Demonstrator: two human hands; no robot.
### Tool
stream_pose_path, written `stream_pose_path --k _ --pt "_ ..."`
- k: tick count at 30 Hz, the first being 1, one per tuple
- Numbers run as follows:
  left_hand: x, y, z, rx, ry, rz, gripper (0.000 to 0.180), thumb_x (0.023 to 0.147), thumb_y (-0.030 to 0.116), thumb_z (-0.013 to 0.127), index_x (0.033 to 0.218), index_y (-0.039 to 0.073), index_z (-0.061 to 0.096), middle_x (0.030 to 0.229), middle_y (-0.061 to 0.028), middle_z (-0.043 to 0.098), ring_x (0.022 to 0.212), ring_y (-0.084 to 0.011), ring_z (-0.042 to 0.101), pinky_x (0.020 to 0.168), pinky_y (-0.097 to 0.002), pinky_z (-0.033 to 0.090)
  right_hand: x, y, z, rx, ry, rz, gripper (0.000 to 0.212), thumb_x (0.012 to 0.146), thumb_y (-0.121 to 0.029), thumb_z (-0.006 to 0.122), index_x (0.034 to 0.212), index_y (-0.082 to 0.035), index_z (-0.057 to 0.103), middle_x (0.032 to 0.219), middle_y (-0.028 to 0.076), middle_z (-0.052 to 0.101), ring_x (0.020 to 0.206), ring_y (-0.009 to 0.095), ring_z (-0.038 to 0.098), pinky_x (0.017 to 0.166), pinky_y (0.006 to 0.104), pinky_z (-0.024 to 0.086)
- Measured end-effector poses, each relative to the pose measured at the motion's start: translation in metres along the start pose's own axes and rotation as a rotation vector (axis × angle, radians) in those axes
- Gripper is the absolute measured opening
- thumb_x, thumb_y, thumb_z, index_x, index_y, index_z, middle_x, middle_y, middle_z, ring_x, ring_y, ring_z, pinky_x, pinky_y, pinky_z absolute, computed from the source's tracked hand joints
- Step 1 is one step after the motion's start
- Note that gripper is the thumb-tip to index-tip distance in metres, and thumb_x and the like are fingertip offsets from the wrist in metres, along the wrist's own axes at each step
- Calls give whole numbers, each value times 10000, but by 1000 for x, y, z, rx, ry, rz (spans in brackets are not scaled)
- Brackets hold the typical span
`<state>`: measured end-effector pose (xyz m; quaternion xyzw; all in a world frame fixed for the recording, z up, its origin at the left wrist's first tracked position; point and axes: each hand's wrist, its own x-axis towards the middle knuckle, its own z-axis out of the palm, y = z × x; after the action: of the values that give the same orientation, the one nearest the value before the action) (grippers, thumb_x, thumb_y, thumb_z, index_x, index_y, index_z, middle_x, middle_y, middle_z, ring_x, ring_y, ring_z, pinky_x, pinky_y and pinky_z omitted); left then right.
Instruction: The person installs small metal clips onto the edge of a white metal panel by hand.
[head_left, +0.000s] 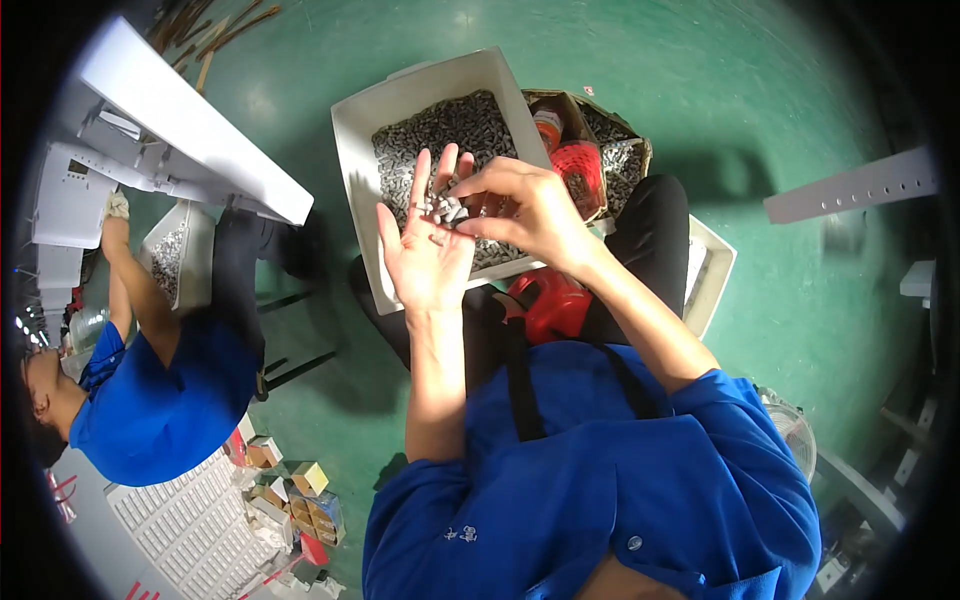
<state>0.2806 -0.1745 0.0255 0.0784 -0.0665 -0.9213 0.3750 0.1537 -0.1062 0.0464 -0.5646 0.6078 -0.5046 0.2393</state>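
My left hand (430, 250) is turned palm up with its fingers stretched out, bearing a small heap of stubby grey-white pieces (445, 208). Over that heap my right hand (530, 205) bends its thumb and fingers together, the tips at the pieces in a pinch. Whatever lies right between those tips is partly hidden. Both hands are above a large white bin (355, 140), which holds a thick layer of similar small grey pieces (440, 125). The exact kind of piece is too small to make out.
Beside the bin stands a cardboard box (640, 150) with a red mesh basket (577, 165). A red object (555, 305) lies between my legs, and another white bin (715, 275) is at the right. On the left, a co-worker in blue (165, 410) sits at white equipment (190, 120).
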Motion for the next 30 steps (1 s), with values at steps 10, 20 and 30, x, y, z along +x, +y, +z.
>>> stream_pose_path --k 10,20,30 --pt "7 -2 -25 -88 -17 57 521 938 318 306 1404 84 278 1449 -150 269 1325 -287 274 1108 -441 171 26 26 18 340 -65 246 109 779 -43 676 864 24 659 783 62 651 711 121 624 633 260 526" --pt "8 -2 -29 -10 -73 106 619 867 296 436 1404 49 248 1452 -151 249 1331 -248 260 1117 -416 148 33 21 11 346 -71 166 139 783 21 642 918 -2 665 840 58 644 795 135 630 715 243 524" --pt "6 -8 -24 36 -31 87 608 865 292 398 1402 46 253 1449 -167 257 1346 -267 234 1116 -405 165 29 11 32 -226 -79 -249 172 659 -94 714 821 -65 663 790 58 588 761 240 591 687 328 501"
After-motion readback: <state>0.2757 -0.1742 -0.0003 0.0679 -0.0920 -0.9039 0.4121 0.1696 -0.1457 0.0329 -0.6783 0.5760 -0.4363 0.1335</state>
